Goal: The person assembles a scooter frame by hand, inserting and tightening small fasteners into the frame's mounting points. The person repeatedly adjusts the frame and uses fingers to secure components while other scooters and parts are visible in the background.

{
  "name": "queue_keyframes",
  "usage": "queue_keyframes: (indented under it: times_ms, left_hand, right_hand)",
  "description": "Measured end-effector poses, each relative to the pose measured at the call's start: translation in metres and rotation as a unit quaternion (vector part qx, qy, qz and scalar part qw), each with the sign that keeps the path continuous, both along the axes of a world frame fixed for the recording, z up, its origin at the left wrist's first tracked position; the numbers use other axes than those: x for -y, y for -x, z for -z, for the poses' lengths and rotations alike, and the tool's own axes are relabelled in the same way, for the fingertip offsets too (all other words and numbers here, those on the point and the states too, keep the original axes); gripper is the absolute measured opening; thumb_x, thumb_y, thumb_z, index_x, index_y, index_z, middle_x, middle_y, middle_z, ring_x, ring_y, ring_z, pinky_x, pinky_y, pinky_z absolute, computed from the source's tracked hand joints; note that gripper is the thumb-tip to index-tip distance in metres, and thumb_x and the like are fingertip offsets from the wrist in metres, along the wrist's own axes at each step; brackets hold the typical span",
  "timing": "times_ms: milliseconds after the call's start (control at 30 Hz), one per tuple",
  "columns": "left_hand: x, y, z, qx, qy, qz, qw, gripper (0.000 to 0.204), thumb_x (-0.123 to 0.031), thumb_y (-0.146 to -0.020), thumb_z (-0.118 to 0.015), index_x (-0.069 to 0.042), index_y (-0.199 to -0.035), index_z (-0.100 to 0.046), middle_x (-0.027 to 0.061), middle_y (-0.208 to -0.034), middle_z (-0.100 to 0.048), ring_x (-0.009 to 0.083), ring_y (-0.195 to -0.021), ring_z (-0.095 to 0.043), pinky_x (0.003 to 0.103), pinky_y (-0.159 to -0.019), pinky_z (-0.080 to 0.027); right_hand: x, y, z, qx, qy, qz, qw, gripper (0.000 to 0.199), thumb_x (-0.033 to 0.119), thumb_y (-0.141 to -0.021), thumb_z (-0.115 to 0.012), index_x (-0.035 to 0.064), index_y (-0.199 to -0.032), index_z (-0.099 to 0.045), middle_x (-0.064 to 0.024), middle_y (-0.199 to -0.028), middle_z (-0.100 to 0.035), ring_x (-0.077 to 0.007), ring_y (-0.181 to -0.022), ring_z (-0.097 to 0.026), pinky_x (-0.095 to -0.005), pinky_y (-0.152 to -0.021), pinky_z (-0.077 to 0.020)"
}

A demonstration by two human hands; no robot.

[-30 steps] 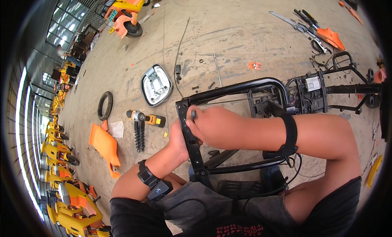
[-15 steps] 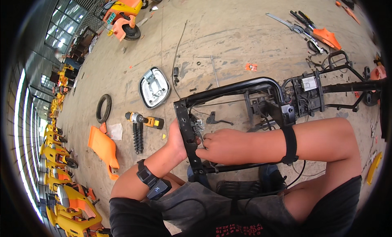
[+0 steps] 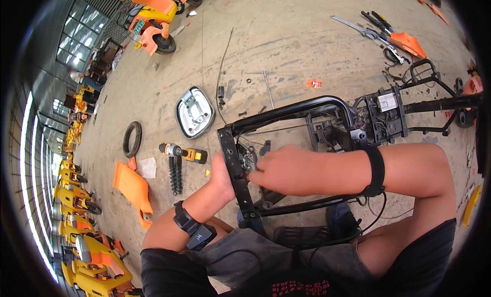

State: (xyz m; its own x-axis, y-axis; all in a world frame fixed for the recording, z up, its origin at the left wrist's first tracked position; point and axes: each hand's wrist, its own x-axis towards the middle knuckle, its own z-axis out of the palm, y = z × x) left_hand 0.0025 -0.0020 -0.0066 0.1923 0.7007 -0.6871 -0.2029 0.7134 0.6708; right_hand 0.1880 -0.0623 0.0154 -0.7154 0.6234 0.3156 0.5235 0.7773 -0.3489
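Observation:
Across my lap lies a black metal scooter frame (image 3: 302, 108), its perforated end plate (image 3: 231, 152) crossing between my hands. My left hand (image 3: 221, 178) presses against the outer side of that plate, and its fingers pass out of sight behind it. Inside the frame, my right hand (image 3: 281, 169) is closed with its fingers curled beside the plate; what they grip is hidden. Next to those fingertips sits a small silvery metal part (image 3: 248, 161) with thin wires. A black lever (image 3: 265, 146) on the floor is partly covered by my right hand.
Left of the frame lie a cordless impact driver (image 3: 184, 152), a coil-spring shock absorber (image 3: 175, 175), an orange panel (image 3: 132, 187), a tyre (image 3: 132, 139) and a silver-black tray-like cover (image 3: 195, 113). Beyond are a thin metal rod (image 3: 268, 90) and bolts. Yellow scooters (image 3: 97, 261) line the left.
My right hand has shifted slightly right and up, away from the end plate, uncovering more of the silvery part and covering most of the lever. My left hand stays at the plate.

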Motion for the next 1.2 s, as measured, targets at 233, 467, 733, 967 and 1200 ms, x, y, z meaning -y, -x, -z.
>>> queue_keyframes:
  times_ms: [233,467,733,967,1200]
  left_hand:
    - [0.001,0.004,-0.01,-0.048,0.025,0.022,0.998,0.041,-0.048,-0.091,-0.04,-0.014,-0.077,-0.059,0.0044,-0.067,-0.054,0.0206,-0.057,-0.049,0.035,-0.052,-0.043]
    - [0.003,0.003,-0.02,-0.028,-0.013,0.105,0.994,0.045,-0.048,-0.093,-0.035,-0.013,-0.072,-0.055,0.007,-0.069,-0.059,0.0152,-0.056,-0.047,0.027,-0.048,-0.036]
    - [0.001,0.004,-0.015,-0.038,0.002,0.068,0.997,0.039,-0.044,-0.09,-0.039,-0.015,-0.066,-0.049,0.0046,-0.061,-0.052,0.0197,-0.054,-0.043,0.034,-0.054,-0.041]
    - [0.002,0.002,-0.015,-0.047,0.027,0.032,0.998,0.043,-0.047,-0.091,-0.04,-0.014,-0.065,-0.05,0.0033,-0.058,-0.047,0.0196,-0.052,-0.041,0.035,-0.053,-0.04]
    - [0.0,0.004,-0.009,-0.043,0.042,0.003,0.998,0.046,-0.05,-0.093,-0.038,-0.015,-0.067,-0.051,0.0009,-0.056,-0.042,0.0186,-0.051,-0.039,0.034,-0.052,-0.038]
  right_hand:
    - [-0.03,0.005,-0.024,-0.212,0.202,0.189,0.937,0.028,0.026,-0.091,-0.057,0.0016,-0.077,-0.063,-0.0195,-0.069,-0.064,-0.039,-0.071,-0.064,-0.0469,-0.067,-0.0508]
    - [-0.046,0.016,-0.022,-0.295,0.409,0.196,0.841,0.037,0.022,-0.096,-0.051,-0.008,-0.076,-0.057,-0.0127,-0.062,-0.063,-0.0207,-0.053,-0.065,-0.0344,-0.053,-0.052]
    - [-0.052,0.025,-0.018,-0.333,0.42,0.193,0.822,0.034,0.021,-0.098,-0.048,-0.0077,-0.081,-0.055,-0.0145,-0.064,-0.064,-0.0217,-0.052,-0.064,-0.0353,-0.052,-0.0514]
    - [-0.057,0.031,-0.009,-0.321,0.379,0.211,0.842,0.036,0.022,-0.1,-0.046,-0.0077,-0.081,-0.052,-0.0155,-0.063,-0.062,-0.0208,-0.05,-0.062,-0.0349,-0.049,-0.0507]
    - [-0.054,0.035,-0.006,-0.264,0.223,0.219,0.913,0.032,0.02,-0.098,-0.046,-0.0092,-0.087,-0.05,-0.0281,-0.07,-0.061,-0.044,-0.067,-0.063,-0.0489,-0.063,-0.0506]
